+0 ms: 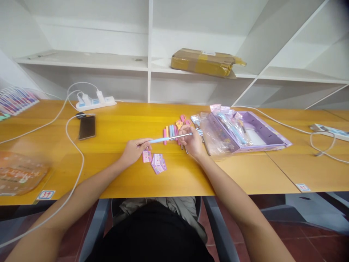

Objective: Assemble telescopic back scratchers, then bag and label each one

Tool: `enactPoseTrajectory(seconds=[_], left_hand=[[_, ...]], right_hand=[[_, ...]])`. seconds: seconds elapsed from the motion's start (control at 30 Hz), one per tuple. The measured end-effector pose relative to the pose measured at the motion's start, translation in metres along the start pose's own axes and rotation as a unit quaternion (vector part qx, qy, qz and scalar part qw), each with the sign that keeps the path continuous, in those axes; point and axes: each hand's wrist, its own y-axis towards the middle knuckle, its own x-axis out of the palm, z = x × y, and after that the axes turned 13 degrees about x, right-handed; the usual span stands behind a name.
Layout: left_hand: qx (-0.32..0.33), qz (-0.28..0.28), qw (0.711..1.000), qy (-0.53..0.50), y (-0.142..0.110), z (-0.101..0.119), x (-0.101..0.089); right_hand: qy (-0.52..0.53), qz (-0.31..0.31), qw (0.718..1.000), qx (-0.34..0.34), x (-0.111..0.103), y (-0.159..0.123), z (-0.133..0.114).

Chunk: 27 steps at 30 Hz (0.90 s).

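Between the fingers of the left hand (138, 147), the outer end of a light-blue handle (159, 140) is clamped, thumb against the side. At the opposite end, the fingers of the right hand (195, 142) are closed about the far end of the metal rod (177, 137). Handle and rod form one nearly straight line, held over the table (124, 123). Whether a head sits on the rod's hidden tip cannot be told.

Step in hand, as judged: joining the handle to the rod, or checking that joint. The next move calls for both parts kept in line, a firm grip on each, and pressure along the axis; a tilt could bind the joint.

Just behind the rod lie loose handles (165, 136) in several colors and claw-headed scratchers, a yellow claw (179, 124) among them. Nearer the table's front edge are printed cards (158, 163). To the right, clear plastic bags (215, 140) lie against a purple box (275, 139). Well to the left rests a phone (87, 127).
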Motion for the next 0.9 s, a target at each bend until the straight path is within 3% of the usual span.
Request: enactPoseTrajectory(seconds=[0.6, 0.8, 0.9], left_hand=[[0.02, -0.005, 1.0, 0.014, -0.003, 0.008, -0.002], [0.022, -0.011, 0.999, 0.021, -0.001, -0.003, -0.003], [0.014, -0.047, 0.997, 0.06, 0.005, -0.01, -0.006]], right_hand=[[-0.067, -0.047, 0.996, 0.023, 0.017, 0.0, 0.024], [-0.083, -0.045, 0.995, 0.031, 0.015, -0.002, 0.03], [-0.122, -0.048, 0.991, 0.027, 0.013, -0.001, 0.032]])
